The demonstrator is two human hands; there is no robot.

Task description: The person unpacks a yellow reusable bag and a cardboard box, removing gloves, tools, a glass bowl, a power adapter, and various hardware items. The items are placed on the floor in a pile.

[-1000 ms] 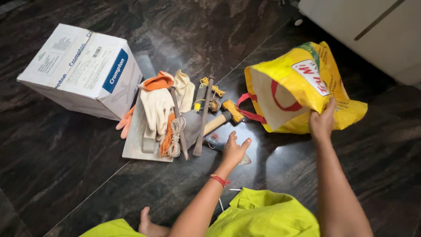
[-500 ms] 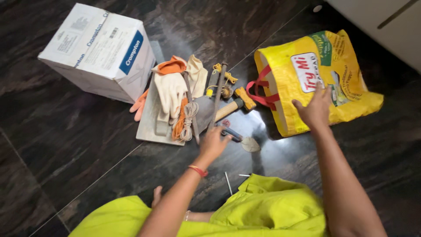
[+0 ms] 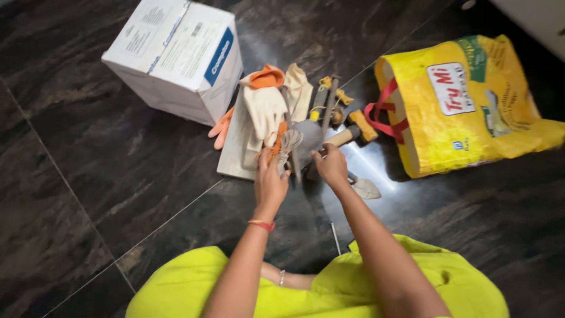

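Observation:
My left hand [image 3: 271,179] grips the lower end of a bundle of pale string and orange cord [image 3: 286,141] in a pile of tools on the dark floor. My right hand [image 3: 331,166] is closed at the end of the wooden handle of a hammer [image 3: 352,133] with a yellow head. Between the hands lie a grey trowel blade [image 3: 306,136] and a long metal rod [image 3: 329,105]. White and orange work gloves [image 3: 265,105] rest on a grey board [image 3: 231,154] to the left. A small trowel [image 3: 365,188] lies just right of my right hand.
A white cardboard box [image 3: 176,53] stands at the back left. A yellow bag [image 3: 471,112] with red handles lies on its side to the right, mouth facing the tools. Thin nails [image 3: 335,238] lie near my yellow-clad knees [image 3: 412,282].
My right hand has left the yellow bag and come over to the tools. My left hand has moved from the small trowel to the string bundle. The view has shifted left.

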